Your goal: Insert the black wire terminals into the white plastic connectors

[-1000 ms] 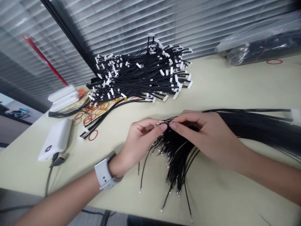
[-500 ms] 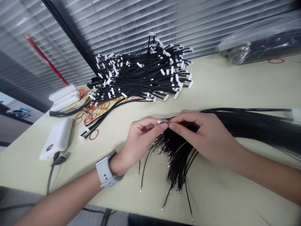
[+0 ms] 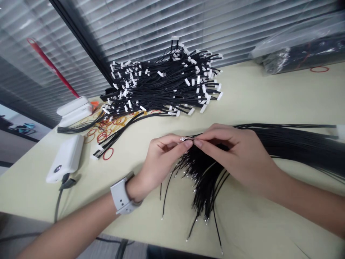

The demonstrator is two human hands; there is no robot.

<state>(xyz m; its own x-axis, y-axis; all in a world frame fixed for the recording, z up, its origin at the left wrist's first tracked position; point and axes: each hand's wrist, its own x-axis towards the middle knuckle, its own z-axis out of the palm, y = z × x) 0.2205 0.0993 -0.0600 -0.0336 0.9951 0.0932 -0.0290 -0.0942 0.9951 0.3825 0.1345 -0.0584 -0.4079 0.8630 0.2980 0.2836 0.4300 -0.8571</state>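
Thumb and forefinger of my left hand (image 3: 164, 158) pinch the ends of a few black wires, whose silvery crimped terminals (image 3: 183, 139) stick out above the thumb. My right hand (image 3: 234, 151) is closed in a pinch on the same wires, its fingertips touching or nearly touching the left ones. Beneath both hands lies a thick bundle of black wires (image 3: 205, 187), its loose terminal ends fanned toward the table's front edge. The bundle runs off to the right under my right hand and forearm. How many wires are between the fingers is hidden.
A big heap of black cables with white connectors (image 3: 161, 82) lies at the back. Left of it are scattered rubber bands (image 3: 102, 136), a white power bank (image 3: 66, 158) with a cable, and stacked white devices (image 3: 74, 109). A plastic-wrapped bundle (image 3: 302, 54) sits at the back right.
Both hands hold nearly the same pinch on the wires. The right hand has shifted very slightly to the right; the whole view has moved a little.
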